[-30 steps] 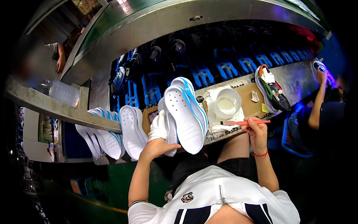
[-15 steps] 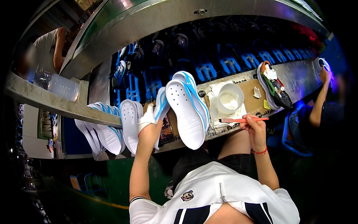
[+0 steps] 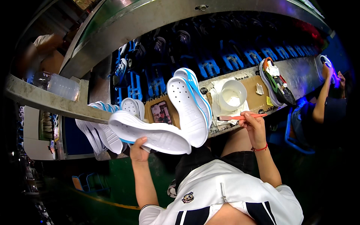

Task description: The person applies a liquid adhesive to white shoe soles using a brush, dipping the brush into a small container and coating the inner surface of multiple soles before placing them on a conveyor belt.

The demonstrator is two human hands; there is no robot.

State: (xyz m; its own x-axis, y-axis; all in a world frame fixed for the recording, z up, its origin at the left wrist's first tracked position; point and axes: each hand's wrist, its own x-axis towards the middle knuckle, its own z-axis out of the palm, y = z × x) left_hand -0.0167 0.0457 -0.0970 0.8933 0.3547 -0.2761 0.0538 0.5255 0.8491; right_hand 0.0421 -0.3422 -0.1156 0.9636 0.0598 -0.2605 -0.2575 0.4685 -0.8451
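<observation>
Sole [image 3: 150, 135] clasped in left grip [image 3: 139, 151], brush [image 3: 237, 117] in right grip [image 3: 255, 126]; right of centre, a cup [image 3: 225, 93] holds whitish stuff [image 3: 234, 101].

1 held white sole [image 3: 157, 135], slanted; 1 orange brush [image 3: 235, 117], bristles left.

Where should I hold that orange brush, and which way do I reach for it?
Probably pinch the slim orange handle of the brush, reaching from the near right. It's held crosswise with its bristles pointing left, and the round tub stands just beyond, so the handle end looks easiest to reach. The right hand is pinching that handle.
</observation>
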